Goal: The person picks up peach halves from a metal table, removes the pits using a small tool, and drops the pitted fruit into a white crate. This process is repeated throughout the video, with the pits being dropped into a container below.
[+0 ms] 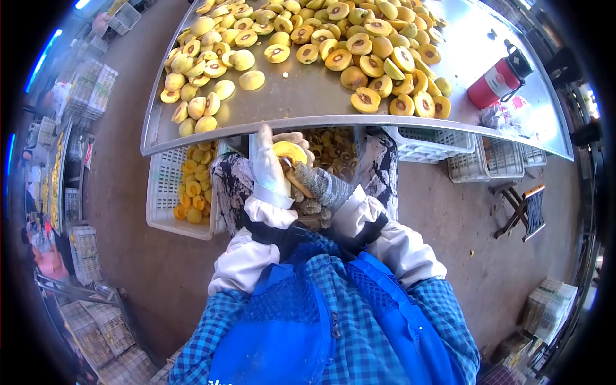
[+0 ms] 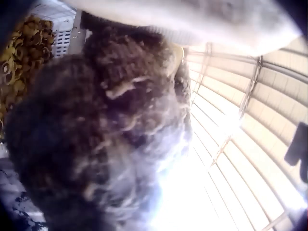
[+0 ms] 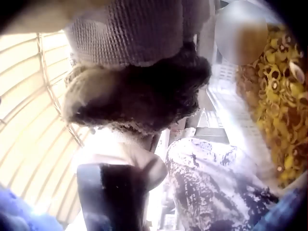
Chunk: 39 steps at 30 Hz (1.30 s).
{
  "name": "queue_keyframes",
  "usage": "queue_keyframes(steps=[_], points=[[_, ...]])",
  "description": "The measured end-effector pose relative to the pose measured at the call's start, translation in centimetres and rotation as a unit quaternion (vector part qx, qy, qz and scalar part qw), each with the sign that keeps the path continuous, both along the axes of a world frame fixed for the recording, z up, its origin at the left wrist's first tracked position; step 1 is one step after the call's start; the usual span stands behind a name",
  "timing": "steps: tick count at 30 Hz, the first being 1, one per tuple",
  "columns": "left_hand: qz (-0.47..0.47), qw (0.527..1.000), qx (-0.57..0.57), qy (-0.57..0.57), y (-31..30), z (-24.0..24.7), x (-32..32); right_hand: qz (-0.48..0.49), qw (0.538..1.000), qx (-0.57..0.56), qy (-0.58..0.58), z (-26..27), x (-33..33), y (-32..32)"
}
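My left hand (image 1: 273,168), in a pale glove, holds a yellow peach half (image 1: 292,151) between thumb and fingers, just below the table's front edge. In a grey knitted glove, my right hand (image 1: 326,186) grips a small tool (image 1: 300,184) with a wooden-looking handle. Its metal end lies right at the peach's cut face. Both hands are close together over a crate of brownish peach pieces (image 1: 333,144) between the knees. A dark, blurred knitted glove (image 2: 110,130) fills much of the left wrist view, and the peach is largely hidden there.
A metal table (image 1: 289,102) bears a heap of peach halves (image 1: 340,59) and a red flask (image 1: 494,83). At the left knee stands a white crate (image 1: 168,221) of yellow halves. More white crates (image 1: 427,144) are under the table, with a folding stool (image 1: 523,208) to the right.
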<state>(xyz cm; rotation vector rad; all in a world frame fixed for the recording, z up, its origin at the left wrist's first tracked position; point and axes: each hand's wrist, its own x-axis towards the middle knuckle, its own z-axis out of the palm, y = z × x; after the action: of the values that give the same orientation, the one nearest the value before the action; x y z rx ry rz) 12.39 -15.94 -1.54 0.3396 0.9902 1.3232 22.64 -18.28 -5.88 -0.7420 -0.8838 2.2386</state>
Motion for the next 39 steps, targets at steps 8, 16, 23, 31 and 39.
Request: queue_keyframes(steps=[8, 16, 23, 31, 39], points=[[0.176, 0.945, 0.043, 0.273, 0.8, 0.7, -11.1, -0.045, 0.995, -0.088, -0.018, -4.3, 0.7, -0.4], [-0.107, 0.514, 0.243, 0.816, 10.5, 6.2, -11.6, -0.051, 0.955, 0.093, -0.277, -7.6, 2.9, 1.2], [-0.295, 0.482, 0.168, 0.808, 21.5, -0.6, -9.5, -0.044, 0.881, 0.269, -0.388, -7.4, 2.9, 2.8], [-0.116, 0.941, 0.142, 0.286, 11.7, 3.6, -10.1, -0.120, 0.778, 0.470, -0.400, -4.1, 3.2, 2.6], [-0.037, 0.994, 0.100, -0.004, 2.6, -0.1, -7.6, -0.164, 0.711, 0.582, -0.360, 2.1, 0.7, 1.2]])
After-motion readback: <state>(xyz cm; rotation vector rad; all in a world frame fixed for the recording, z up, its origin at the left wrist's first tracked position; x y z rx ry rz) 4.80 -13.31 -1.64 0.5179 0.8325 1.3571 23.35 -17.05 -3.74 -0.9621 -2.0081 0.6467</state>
